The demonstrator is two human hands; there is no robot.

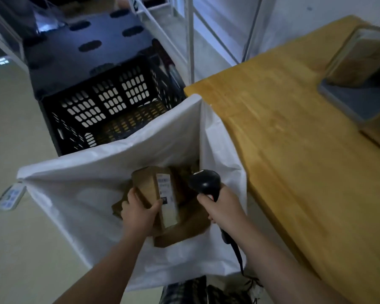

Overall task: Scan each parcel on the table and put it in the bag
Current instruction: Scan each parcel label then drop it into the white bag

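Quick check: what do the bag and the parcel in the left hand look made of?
The bag looks like thin plastic film: white, faintly glossy, creased. The parcel looks like matt brown cardboard with folded edges and a white paper label.

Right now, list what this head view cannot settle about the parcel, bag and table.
Head view:
- Label on the parcel held by the left hand: blurred, unreadable.
- Parcels deeper in the bag: covered by that parcel and hand; number unclear.
- Rest of the table: cut off by the right edge; remaining parcels unknown.
- Trigger of the scanner: hidden under the right hand.
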